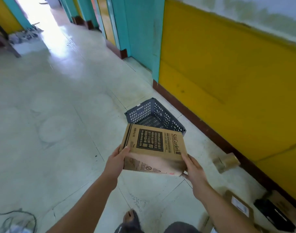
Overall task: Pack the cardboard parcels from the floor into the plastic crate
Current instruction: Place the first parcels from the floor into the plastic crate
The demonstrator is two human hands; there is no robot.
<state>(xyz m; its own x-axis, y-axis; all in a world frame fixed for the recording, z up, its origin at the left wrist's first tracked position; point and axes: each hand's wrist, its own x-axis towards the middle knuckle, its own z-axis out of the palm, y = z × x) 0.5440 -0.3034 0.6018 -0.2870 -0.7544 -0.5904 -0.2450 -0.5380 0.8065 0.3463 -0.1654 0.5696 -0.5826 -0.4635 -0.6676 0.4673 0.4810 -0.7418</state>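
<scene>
Parcel: a printed cardboard parcel (154, 148) is held in the air, tilted, just short of the crate.
Handling: it is judged stiff and fairly light, with smooth faces that could slip; it is best supported at opposite lower edges.
Left hand: the left hand (117, 161) is closed on the parcel's near-left corner, thumb on top.
Right hand: the right hand (195, 172) is clamped on the near-right corner, fingers underneath.
Crate: the grey plastic crate (143, 113) stands on the floor at 12 o'clock from the parcel, partly hidden behind it; it appears empty.
Other parcels: a small box (226, 161) lies at 3 o'clock, and a labelled box (239, 206) at 4 o'clock, both blurred.
Wall: the yellow wall (236, 73) runs along the right.
</scene>
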